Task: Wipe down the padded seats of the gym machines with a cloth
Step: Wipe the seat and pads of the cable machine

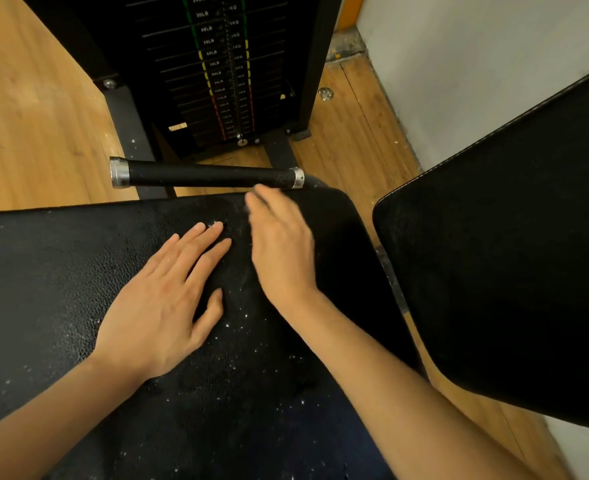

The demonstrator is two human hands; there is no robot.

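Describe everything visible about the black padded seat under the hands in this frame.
The padded seat is a broad black pad with a pebbled, vinyl-like cover and a rounded far-right corner. It lies roughly flat and fills the lower frame. White specks and dusty smears are scattered over it, densest near the middle. The left hand rests flat on it, fingers spread; the right hand is motion-blurred by its far edge, fingers straight. No cloth is visible. A black grip bar sits just beyond the far edge.

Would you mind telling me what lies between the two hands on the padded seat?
Head view: only bare seat pad with white specks lies between the left hand and right hand; no cloth.
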